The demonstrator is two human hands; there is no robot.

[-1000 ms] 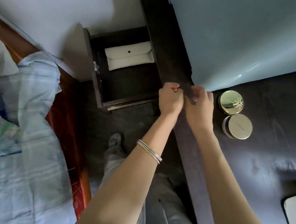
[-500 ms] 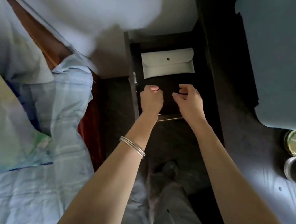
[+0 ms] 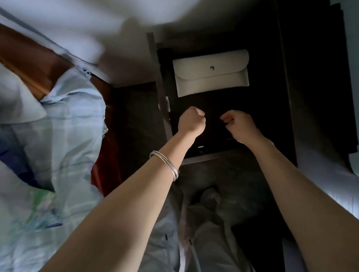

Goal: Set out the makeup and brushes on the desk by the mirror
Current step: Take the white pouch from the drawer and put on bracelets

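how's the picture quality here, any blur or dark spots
Head view: motion blur smears the bedding and wall at the left; wide-angle bending at the edges; the open drawer is deep in shadow, though the white pouch and both hands read fairly sharp.

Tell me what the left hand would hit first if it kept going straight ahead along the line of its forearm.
Most likely the white pouch lying at the far end of the open drawer. The left hand hangs over the dark drawer floor just short of it; depth is unclear, so it might pass above the pouch.
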